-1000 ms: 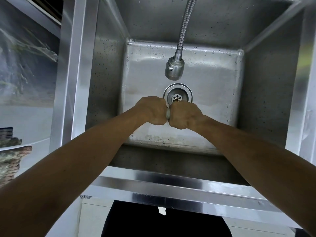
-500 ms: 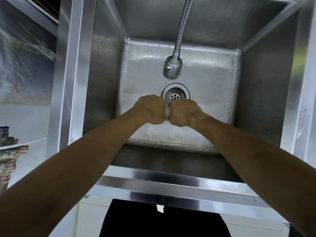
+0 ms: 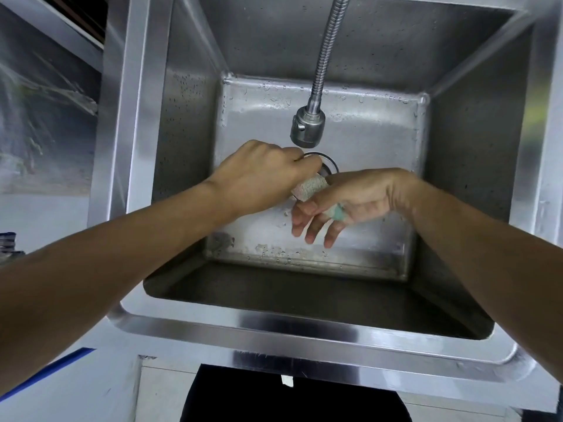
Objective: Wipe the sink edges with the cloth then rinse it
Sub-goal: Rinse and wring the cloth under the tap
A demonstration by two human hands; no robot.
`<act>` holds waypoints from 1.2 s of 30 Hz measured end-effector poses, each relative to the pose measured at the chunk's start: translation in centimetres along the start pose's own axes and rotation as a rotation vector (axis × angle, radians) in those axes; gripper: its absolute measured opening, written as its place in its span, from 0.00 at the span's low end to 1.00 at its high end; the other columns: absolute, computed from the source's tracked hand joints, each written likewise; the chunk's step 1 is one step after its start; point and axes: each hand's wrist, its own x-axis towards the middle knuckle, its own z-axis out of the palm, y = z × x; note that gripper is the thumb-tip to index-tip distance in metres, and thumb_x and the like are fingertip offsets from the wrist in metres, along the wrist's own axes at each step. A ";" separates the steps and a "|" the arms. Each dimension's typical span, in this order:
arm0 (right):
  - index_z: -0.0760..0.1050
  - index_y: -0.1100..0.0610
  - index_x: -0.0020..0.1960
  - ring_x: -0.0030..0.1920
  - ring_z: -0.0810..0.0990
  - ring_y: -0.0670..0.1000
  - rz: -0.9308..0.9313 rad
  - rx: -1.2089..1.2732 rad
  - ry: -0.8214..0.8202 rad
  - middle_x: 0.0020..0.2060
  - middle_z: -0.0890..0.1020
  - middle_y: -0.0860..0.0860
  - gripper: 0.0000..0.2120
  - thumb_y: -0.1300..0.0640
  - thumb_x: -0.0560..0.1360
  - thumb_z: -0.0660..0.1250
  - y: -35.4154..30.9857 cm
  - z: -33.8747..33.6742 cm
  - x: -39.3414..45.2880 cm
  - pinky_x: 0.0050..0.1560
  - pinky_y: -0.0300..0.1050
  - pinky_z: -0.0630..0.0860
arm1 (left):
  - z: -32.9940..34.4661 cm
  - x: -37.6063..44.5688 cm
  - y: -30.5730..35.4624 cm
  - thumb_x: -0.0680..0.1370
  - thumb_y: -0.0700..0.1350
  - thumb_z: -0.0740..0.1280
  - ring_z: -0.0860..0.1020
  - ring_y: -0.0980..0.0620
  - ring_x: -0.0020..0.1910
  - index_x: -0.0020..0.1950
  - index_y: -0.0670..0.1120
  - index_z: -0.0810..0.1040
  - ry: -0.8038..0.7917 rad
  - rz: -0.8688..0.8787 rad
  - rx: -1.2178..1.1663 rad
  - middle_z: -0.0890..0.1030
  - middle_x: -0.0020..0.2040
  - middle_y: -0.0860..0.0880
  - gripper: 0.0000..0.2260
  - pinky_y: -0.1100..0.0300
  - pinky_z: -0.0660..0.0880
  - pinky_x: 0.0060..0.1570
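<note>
A deep steel sink (image 3: 292, 336) fills the view. Over its basin my left hand (image 3: 262, 175) is closed around one end of a twisted pale cloth (image 3: 309, 187). The cloth runs to my right hand (image 3: 350, 202), whose fingers have spread downward; a greenish bit of cloth still lies against its palm under the thumb. A flexible hose faucet (image 3: 306, 129) hangs just above the hands, with no water running from it. The drain (image 3: 329, 166) is mostly hidden behind my left hand.
Water drops lie on the wet basin floor (image 3: 365, 141). The sink's front rim spans the bottom; the left rim (image 3: 131, 117) and right rim (image 3: 548, 147) rise at the sides. A dark garment (image 3: 289, 397) shows below the front edge.
Both fists were pressed together wringing the cloth. Now the hands have separated, the right fingers have loosened and spread, and the cloth shows between them. The view moved closer.
</note>
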 end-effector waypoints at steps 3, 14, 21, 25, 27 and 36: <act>0.73 0.53 0.36 0.27 0.69 0.45 0.018 0.122 -0.093 0.28 0.71 0.48 0.17 0.46 0.69 0.79 0.6 0.8 1.4 0.28 0.36 0.67 | 1.7 -0.4 -0.3 0.70 0.36 0.59 0.76 0.42 0.25 0.44 0.42 0.77 0.064 0.004 0.069 0.77 0.31 0.45 0.09 0.61 0.59 0.27; 0.71 0.59 0.37 0.23 0.65 0.50 0.137 -0.518 0.672 0.26 0.68 0.51 0.10 0.59 0.74 0.70 1.7 2.3 5.1 0.26 0.40 0.62 | 3.7 2.4 1.2 0.74 0.47 0.69 0.75 0.45 0.42 0.44 0.48 0.71 -0.543 -0.388 -0.052 0.69 0.35 0.50 0.07 0.54 0.70 0.42; 0.82 0.62 0.48 0.44 0.83 0.56 0.151 -0.704 0.775 0.42 0.84 0.56 0.06 0.60 0.76 0.68 4.0 1.4 7.2 0.43 0.48 0.80 | 6.8 2.8 1.2 0.74 0.44 0.70 0.74 0.51 0.37 0.47 0.49 0.74 -0.691 -0.501 -0.300 0.71 0.36 0.52 0.06 0.56 0.71 0.40; 0.81 0.60 0.44 0.44 0.84 0.57 0.164 -0.747 0.748 0.39 0.83 0.54 0.05 0.60 0.76 0.68 5.1 1.5 8.1 0.49 0.53 0.83 | 8.3 2.2 1.5 0.74 0.44 0.68 0.72 0.54 0.34 0.45 0.48 0.77 -0.765 -0.494 -0.333 0.75 0.37 0.52 0.02 0.57 0.69 0.35; 0.79 0.57 0.40 0.44 0.83 0.56 0.168 -0.758 0.747 0.37 0.81 0.52 0.06 0.60 0.76 0.68 5.1 1.5 8.2 0.47 0.52 0.82 | 8.4 2.1 1.4 0.74 0.44 0.68 0.73 0.53 0.35 0.47 0.48 0.78 -0.786 -0.490 -0.344 0.76 0.37 0.52 0.03 0.57 0.71 0.37; 0.76 0.50 0.46 0.45 0.81 0.52 0.094 -0.622 0.792 0.43 0.81 0.48 0.07 0.53 0.73 0.74 3.6 1.8 5.9 0.40 0.43 0.73 | 7.0 1.5 1.4 0.74 0.49 0.70 0.80 0.43 0.49 0.57 0.48 0.81 -0.560 -0.530 -0.246 0.82 0.51 0.46 0.12 0.55 0.70 0.43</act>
